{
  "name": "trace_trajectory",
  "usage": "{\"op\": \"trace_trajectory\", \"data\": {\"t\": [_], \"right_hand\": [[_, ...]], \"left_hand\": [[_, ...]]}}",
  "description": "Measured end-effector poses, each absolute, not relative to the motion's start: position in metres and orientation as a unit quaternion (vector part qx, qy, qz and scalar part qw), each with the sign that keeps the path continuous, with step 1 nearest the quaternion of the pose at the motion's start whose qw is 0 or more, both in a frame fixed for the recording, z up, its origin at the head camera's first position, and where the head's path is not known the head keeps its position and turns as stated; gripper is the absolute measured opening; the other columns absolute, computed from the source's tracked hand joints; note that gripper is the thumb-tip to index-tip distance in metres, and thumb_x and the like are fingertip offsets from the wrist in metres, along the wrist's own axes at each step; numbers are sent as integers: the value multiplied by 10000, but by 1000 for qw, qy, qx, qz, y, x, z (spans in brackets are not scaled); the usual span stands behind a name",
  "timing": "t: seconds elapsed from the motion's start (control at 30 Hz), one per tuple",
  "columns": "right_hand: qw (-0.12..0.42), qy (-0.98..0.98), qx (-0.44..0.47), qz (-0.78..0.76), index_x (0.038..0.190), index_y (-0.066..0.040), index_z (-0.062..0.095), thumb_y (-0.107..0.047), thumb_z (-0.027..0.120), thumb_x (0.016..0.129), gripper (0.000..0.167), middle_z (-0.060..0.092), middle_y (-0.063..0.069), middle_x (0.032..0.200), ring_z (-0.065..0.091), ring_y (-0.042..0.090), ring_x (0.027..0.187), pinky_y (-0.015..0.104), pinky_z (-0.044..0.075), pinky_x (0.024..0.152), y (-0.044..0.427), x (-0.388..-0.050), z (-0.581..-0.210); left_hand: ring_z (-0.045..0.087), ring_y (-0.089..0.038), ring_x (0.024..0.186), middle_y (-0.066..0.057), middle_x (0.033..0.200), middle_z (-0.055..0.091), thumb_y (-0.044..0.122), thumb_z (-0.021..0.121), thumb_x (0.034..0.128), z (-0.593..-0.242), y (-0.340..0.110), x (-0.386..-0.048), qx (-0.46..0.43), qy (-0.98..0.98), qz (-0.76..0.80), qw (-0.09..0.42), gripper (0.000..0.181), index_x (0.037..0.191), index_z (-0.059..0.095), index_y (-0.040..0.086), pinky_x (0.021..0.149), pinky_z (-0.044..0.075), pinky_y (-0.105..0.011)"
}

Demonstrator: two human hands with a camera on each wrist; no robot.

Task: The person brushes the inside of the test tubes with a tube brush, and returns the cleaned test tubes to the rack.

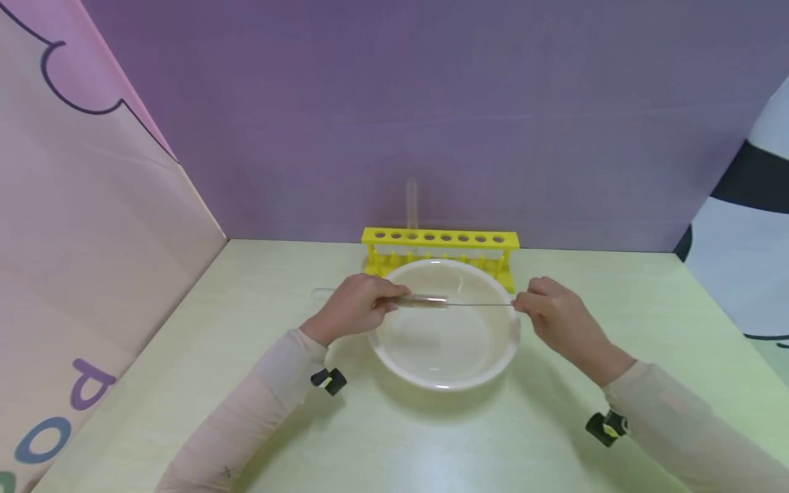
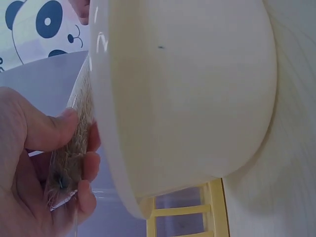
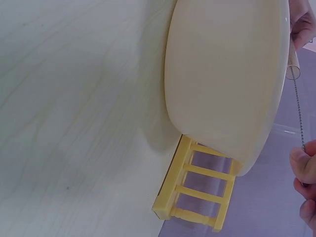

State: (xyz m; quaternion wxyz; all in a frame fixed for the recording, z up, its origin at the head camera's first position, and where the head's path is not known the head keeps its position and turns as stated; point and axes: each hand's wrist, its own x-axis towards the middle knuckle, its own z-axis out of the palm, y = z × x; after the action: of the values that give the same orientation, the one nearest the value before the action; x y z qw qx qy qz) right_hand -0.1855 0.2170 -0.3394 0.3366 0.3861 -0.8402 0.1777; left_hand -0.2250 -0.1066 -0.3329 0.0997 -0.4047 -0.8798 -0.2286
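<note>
My left hand (image 1: 360,307) grips a clear glass test tube (image 1: 431,301), held level above a white basin (image 1: 440,349), its mouth facing right. In the left wrist view, brown brush bristles (image 2: 74,148) fill part of the tube between thumb and fingers (image 2: 89,168). A thin twisted wire handle (image 3: 297,106) runs out of the tube's mouth. My right hand (image 1: 564,325) pinches the far end of that wire by the basin's right rim.
Behind the basin stands a yellow test tube rack (image 1: 440,238) with one upright clear tube (image 1: 411,205) in it. A purple backdrop (image 1: 431,123) rises at the table's back edge, with a printed panel (image 1: 92,205) at the left.
</note>
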Motion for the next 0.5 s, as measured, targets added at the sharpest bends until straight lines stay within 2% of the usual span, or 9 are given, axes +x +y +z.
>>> {"op": "trace_trajectory", "data": {"t": [0.27,0.5], "right_hand": [[343,-839,386,169,726,-51,686,292,673,569,378,471,-2,660,407,119,641,251,424,505,216,-186,-339],[364,-821,412,154,728,-45,683,298,632,550,390,444,21,664,399,134,626,245,396,490,214,-189,-340]], "left_hand": [[381,-54,516,-76,968,718,30,641,863,-330,-102,-224,-378,-885,-265,52,255,1112,691,20,502,309,-186],[384,-55,518,-75,963,717,50,646,868,-327,-101,-225,-371,-888,-269,25,261,1124,684,18,512,322,-192]]}}
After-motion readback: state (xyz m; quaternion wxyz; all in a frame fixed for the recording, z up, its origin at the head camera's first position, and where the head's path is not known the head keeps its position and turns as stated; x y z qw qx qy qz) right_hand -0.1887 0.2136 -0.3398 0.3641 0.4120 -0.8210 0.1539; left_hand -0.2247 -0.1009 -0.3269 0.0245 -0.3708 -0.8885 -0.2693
